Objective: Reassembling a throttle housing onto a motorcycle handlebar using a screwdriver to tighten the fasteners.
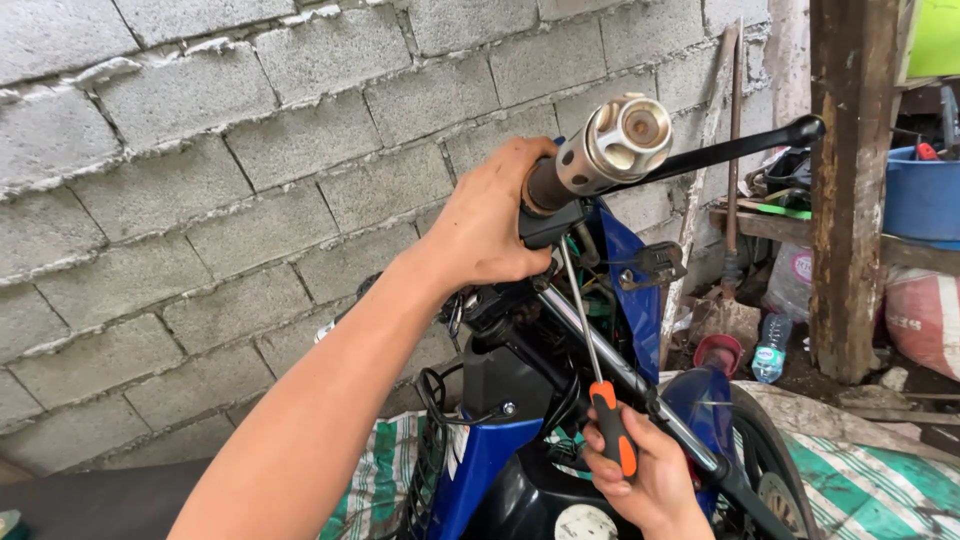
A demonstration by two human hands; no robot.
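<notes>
Nearest the lens, left hand wraps its grip tight around the handlebar of a blue motorcycle, beside the silver, hole-drilled bar end. Lower down, right hand pinches the orange-and-black handle of a screwdriver, whose thin steel shaft rises to the black switch housing under the bar.

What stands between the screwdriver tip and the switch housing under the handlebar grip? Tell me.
Nothing visible. The right hand holds the orange-handled screwdriver, and its shaft runs up clear to the black switch housing. The left hand grips the handlebar beside it, not across the shaft's path.
</notes>
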